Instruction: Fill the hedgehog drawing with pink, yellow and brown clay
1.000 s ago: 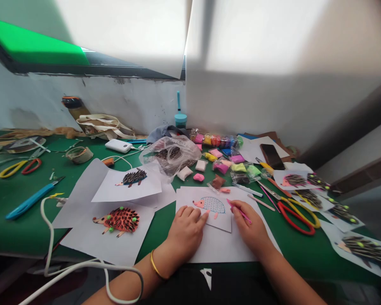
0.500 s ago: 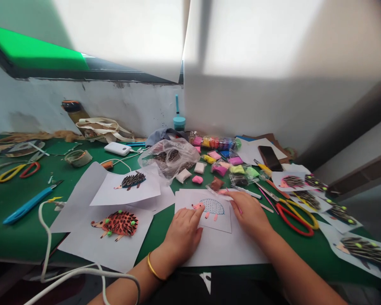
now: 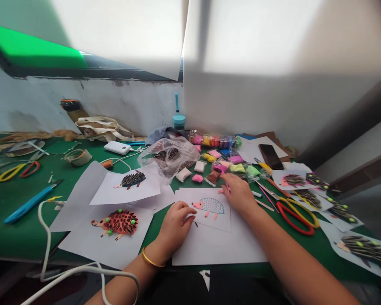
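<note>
A small paper with a hedgehog picture (image 3: 213, 206) lies on larger white sheets (image 3: 222, 250) before me. The hedgehog has a pink face, pink legs and a blue-outlined, dotted body. My left hand (image 3: 177, 222) rests at the sheet's left edge near the hedgehog's nose, thumb and fingers apart with nothing visible between them. My right hand (image 3: 238, 192) is at the upper right of the picture, its fingers closed round a thin pink stick (image 3: 227, 187). Close to its fingertips are a brown clay packet (image 3: 213, 176) and a magenta clay packet (image 3: 220, 168).
Left lie a red hedgehog craft (image 3: 120, 223), a dark-spined hedgehog craft (image 3: 133, 179), a blue cutter (image 3: 31, 202) and a white cable (image 3: 46, 241). Right are red-and-yellow scissors (image 3: 295, 218), a phone (image 3: 271, 157) and several more hedgehog papers (image 3: 365, 250). A plastic bag (image 3: 178, 154) sits behind.
My right hand has moved up and away from the picture toward the clay packets. My left hand has slid left off the hedgehog's face, its fingers now apart from the thumb.
</note>
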{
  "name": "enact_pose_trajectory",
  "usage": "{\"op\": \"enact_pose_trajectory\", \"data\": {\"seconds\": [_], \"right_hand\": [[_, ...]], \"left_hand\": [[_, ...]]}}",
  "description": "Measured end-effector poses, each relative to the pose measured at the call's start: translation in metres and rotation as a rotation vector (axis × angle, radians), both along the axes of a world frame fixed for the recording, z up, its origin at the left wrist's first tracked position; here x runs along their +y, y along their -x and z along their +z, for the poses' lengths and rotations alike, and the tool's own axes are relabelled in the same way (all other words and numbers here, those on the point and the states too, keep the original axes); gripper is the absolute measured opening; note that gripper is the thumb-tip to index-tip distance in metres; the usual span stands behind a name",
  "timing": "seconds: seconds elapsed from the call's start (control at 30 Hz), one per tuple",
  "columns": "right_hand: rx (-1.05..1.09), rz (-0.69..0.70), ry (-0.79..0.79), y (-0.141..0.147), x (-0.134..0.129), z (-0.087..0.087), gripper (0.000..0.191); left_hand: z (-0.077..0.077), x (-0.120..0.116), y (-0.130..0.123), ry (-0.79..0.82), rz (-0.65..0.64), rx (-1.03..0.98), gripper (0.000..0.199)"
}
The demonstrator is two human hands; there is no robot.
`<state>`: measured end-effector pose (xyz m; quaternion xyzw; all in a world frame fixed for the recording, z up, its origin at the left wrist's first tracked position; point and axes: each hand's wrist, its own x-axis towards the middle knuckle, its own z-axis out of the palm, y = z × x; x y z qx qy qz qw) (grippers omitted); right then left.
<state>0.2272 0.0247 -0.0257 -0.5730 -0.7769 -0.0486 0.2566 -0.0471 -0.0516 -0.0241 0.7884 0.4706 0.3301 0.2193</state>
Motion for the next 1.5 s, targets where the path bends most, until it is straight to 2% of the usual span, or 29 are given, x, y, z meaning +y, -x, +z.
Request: {"op": "enact_pose_trajectory", "data": {"seconds": [0.1, 0.23, 0.33, 0.53, 0.73, 0.9, 1.07, 1.17, 1.33, 1.5], "right_hand": [[0.100, 0.034, -0.053, -0.006, -0.017, -0.003, 0.027], [0.150, 0.120, 0.021, -0.009, -0.045, -0.008, 0.025], [0.138, 0.135, 0.070, -0.009, -0.058, -0.013, 0.026], [0.108, 0.135, 0.083, -0.007, -0.060, -0.019, 0.026], [0.134, 0.117, 0.077, -0.006, -0.061, -0.016, 0.028], [0.145, 0.106, 0.083, -0.007, -0.062, -0.016, 0.028], [0.175, 0.121, 0.048, -0.006, -0.067, -0.011, 0.026], [0.177, 0.179, 0.029, 0.004, -0.077, -0.005, 0.024], [0.028, 0.294, 0.053, 0.041, -0.098, 0.000, 0.031], [-0.175, 0.270, 0.054, 0.074, -0.095, 0.002, 0.032]], "left_hand": [[0.002, -0.001, 0.000, -0.005, -0.089, 0.165, 0.020], [0.007, -0.002, -0.003, 0.027, -0.124, 0.302, 0.011], [0.010, -0.002, -0.005, 0.070, -0.127, 0.346, 0.007], [0.016, -0.002, -0.010, 0.014, -0.111, 0.405, 0.008], [0.016, 0.002, -0.015, -0.112, 0.066, 0.469, 0.006], [0.010, 0.005, -0.019, -0.097, 0.066, 0.524, 0.023], [0.012, 0.000, -0.011, -0.050, 0.035, 0.451, 0.035], [0.015, -0.004, -0.003, -0.086, 0.044, 0.425, 0.034], [0.013, -0.006, 0.004, -0.169, -0.002, 0.419, 0.015], [0.008, -0.006, 0.005, -0.168, -0.004, 0.411, 0.016]]}}
